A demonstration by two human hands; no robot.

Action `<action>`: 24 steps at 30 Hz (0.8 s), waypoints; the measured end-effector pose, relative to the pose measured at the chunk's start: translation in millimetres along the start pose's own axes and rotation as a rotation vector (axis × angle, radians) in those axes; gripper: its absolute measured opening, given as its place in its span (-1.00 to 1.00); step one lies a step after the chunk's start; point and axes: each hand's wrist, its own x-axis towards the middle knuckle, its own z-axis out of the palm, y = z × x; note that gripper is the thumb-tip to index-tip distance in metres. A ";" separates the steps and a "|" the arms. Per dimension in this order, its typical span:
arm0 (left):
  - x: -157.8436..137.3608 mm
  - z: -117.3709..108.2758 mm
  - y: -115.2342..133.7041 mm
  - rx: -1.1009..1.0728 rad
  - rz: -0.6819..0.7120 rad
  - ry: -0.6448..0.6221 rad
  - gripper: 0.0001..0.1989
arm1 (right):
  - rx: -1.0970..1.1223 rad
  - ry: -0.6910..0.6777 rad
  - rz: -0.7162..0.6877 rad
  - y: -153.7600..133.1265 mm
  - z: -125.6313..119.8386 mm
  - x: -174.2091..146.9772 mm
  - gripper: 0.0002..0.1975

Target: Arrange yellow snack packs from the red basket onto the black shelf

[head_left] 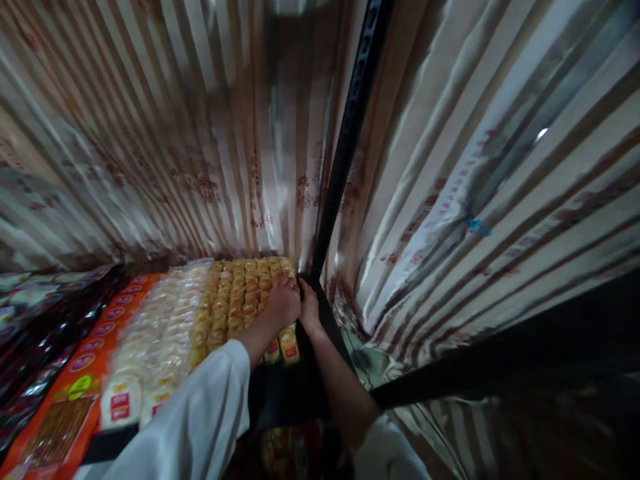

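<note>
Golden-brown pastries in clear wrapping [234,303] lie in tight rows on a black shelf [280,393]. At the right end of these rows my left hand [284,301] is closed, its curled fingers over the pastries there. My right hand [309,307] is right beside it, at the shelf's right edge, with fingers bent in toward the row; what they hold is hidden. A small pack with a red label [289,345] shows at the near end of the last row, just below my left hand.
Left of the pastries are rows of white wrapped rounds [160,327], an orange package [70,400] and dark shiny packs [45,347]. A black slotted post [347,140] rises behind my hands. Striped plastic sheeting [225,133] hangs at the back and right, with a blue tie [477,225].
</note>
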 end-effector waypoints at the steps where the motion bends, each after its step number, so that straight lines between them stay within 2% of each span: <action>1: -0.6 -0.9 -0.2 -0.006 -0.006 0.004 -0.66 | 0.004 0.010 -0.007 -1.1 -0.2 0.2 -0.55; 6: -5.5 -9.4 2.4 -0.047 -0.006 0.046 -0.67 | 0.027 0.021 -0.005 -11.1 -6.6 -0.4 -0.57; 10: -22.4 -20.3 9.8 -0.097 0.041 0.059 -0.73 | 0.067 0.087 0.095 -22.7 -20.2 -17.1 -0.57; 12: -37.2 -24.2 15.7 -0.129 0.071 0.081 -0.71 | 0.080 0.124 0.153 -29.4 -28.7 -31.6 -0.58; 15: -64.1 -26.1 27.2 -0.195 0.103 0.121 -0.68 | 0.141 0.106 0.173 -41.5 -42.4 -57.7 -0.57; 24: -149.0 -20.9 60.7 -0.411 0.181 0.090 -0.65 | 0.189 0.110 0.117 -87.8 -80.8 -150.2 -0.63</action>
